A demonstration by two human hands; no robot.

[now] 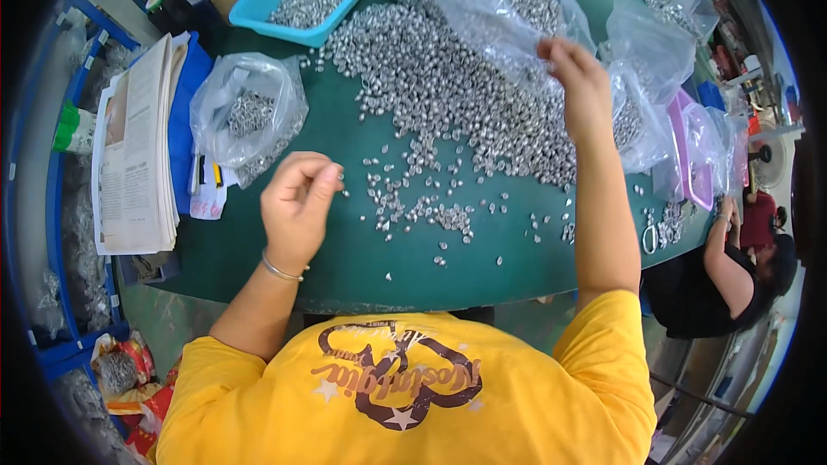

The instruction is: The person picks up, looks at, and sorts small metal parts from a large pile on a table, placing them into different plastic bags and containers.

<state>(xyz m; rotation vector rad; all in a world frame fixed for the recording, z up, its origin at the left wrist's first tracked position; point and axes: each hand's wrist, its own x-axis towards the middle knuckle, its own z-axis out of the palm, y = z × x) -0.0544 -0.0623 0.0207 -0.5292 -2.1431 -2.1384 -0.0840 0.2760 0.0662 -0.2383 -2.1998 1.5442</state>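
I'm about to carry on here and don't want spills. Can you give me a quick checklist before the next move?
1. Right hand gripping the large clear plastic bag: cannot tell; the fingers overlap its edge, but contact is unclear.
2. Left hand free of pieces: cannot tell; something small may be at the fingertips.
3. Small shiny silver pieces gathered in one pile: not ok; some lie scattered on the green tabletop.
4. Turquoise rectangular plastic tray upright: ok; pieces lie inside.
5. Smaller clear plastic bag at left holding its pieces: ok; a cluster shows inside.
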